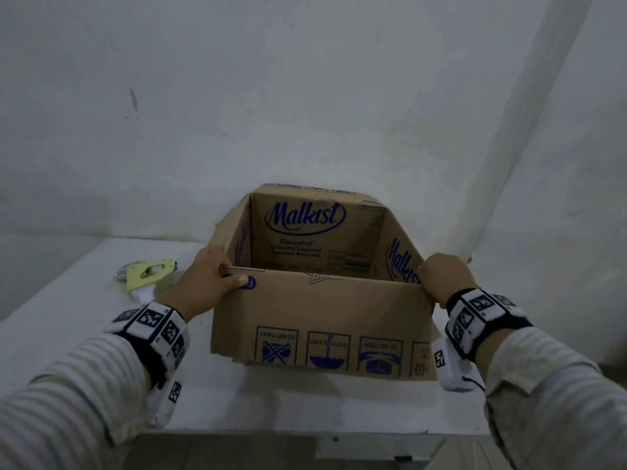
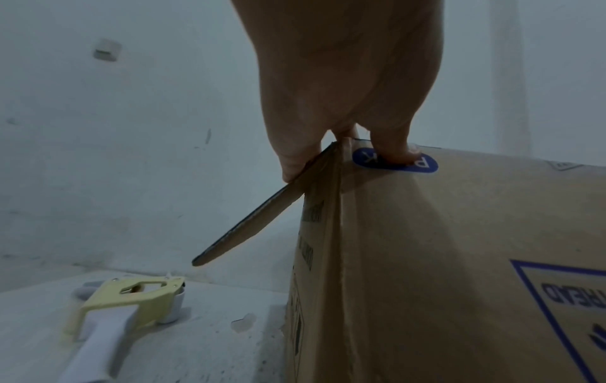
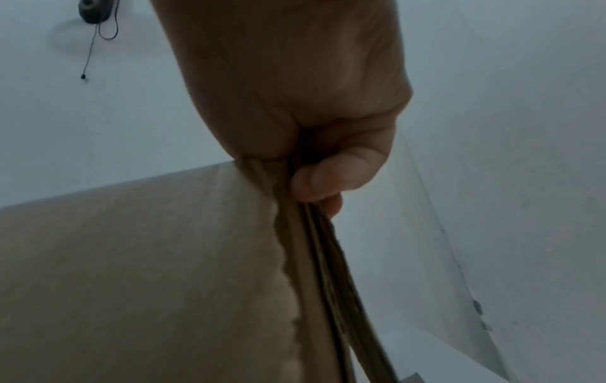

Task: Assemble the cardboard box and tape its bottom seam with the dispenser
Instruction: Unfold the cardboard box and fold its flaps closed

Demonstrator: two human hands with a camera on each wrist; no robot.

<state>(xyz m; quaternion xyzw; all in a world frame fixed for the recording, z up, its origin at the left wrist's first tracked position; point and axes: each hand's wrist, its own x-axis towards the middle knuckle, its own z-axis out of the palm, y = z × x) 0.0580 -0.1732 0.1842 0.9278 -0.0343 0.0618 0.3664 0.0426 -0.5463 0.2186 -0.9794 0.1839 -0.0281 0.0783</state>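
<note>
White and lit dimly, the table (image 1: 101, 361) runs from its near edge back to a pale plastered wall (image 1: 305, 96). Nearest are two striped sleeves (image 1: 68, 395), each wrist wrapped in a dark band carrying black-and-white square markers. Just beyond them the cardboard box (image 1: 322, 317) stands opened out in the middle of the table, its open top facing up and its near wall printed with upside-down blue handling symbols, among them "DO NOT TREAD".

At the near left top corner, the left hand (image 1: 207, 276) holds the box: the thumb lies along the outside of the near wall, on a blue oval label, and the fingers (image 1: 222, 257) curl over the rim. The left wrist view shows a side flap (image 2: 262, 217) splaying outward and down from that corner, under the hand. At the near right top corner, the right hand (image 1: 441, 276) grips the cardboard; the right wrist view shows its thumb (image 3: 334, 178) and curled fingers pinching several stacked layers of board together.

To the left of the box and a little farther back, well apart from it, the tape dispenser (image 1: 149, 278) lies on its side on the table, pale yellow with a white handle pointing toward the near edge. Farther still, the inner back wall of the box shows the blue "Malkist" logo (image 1: 305, 215), and that back wall stands close against the plaster.
</note>
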